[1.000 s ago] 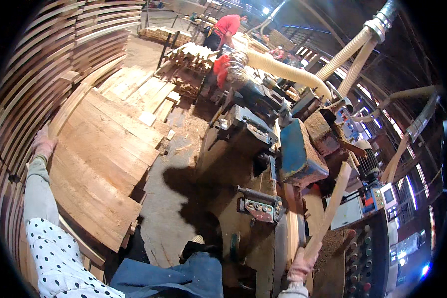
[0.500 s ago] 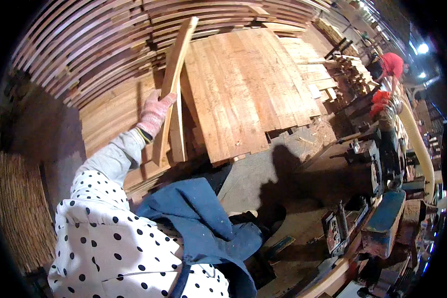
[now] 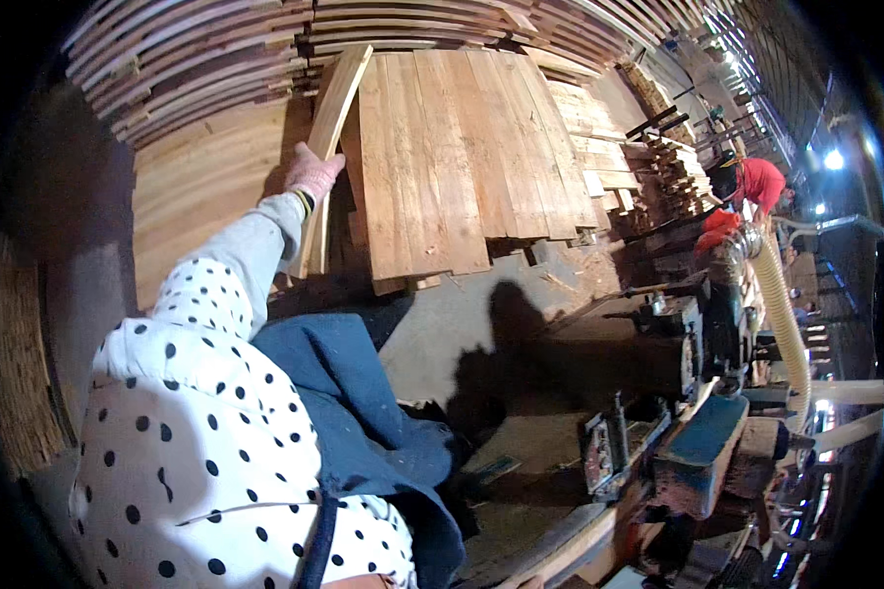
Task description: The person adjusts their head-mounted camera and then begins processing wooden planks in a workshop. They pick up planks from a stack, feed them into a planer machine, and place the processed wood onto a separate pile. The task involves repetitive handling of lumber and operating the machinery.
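My left hand (image 3: pixel 314 175), in a pinkish knit glove, reaches out ahead and is closed on a long narrow wooden board (image 3: pixel 342 103). The board stands out at a slant, its far end pointing away from me beside the left edge of a wide panel of planks (image 3: pixel 437 157). Part of the board's near end is hidden behind my glove and sleeve. Left of the hand lies another broad wooden surface (image 3: pixel 201 162). My right hand does not show.
Layered strips of timber (image 3: pixel 196 59) rise along the far side. Machinery with a blue-topped block (image 3: pixel 707 430) stands at right, near a ribbed pale hose (image 3: pixel 781 304). Farther off, a person in red (image 3: pixel 758 182) bends over. Blue cloth (image 3: pixel 334 383) hangs at my front.
My view has shifted, and the panel and machinery appear farther left. My left hand still grips the board, whose near end now sits higher in the picture.
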Available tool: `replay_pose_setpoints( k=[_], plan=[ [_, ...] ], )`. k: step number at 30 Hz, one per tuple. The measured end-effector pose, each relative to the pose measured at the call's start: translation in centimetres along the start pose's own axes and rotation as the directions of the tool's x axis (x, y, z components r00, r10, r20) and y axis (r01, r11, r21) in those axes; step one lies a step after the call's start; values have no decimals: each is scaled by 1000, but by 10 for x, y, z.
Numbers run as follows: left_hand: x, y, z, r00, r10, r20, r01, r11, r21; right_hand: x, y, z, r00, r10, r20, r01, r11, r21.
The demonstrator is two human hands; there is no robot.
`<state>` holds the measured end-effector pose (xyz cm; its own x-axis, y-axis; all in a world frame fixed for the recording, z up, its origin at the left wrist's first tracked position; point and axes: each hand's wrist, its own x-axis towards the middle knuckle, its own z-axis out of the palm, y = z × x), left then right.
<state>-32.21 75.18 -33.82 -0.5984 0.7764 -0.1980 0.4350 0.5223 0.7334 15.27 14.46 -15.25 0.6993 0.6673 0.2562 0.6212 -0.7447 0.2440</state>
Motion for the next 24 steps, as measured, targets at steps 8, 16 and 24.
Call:
replay_pose_setpoints(
  k=[8,16,24],
  plan=[
    [-19,-7,-28,988,116,106,-79,949,-304,150,17,68,975,-21,-221,60,984,170],
    [-211,42,8,865,415,282,-106,700,-706,86,-219,-56,852,-505,-137,349,353,868],
    [-468,108,-3,28,900,434,-180,432,-884,0,-172,-99,971,-49,235,-235,12,972]
  ],
)
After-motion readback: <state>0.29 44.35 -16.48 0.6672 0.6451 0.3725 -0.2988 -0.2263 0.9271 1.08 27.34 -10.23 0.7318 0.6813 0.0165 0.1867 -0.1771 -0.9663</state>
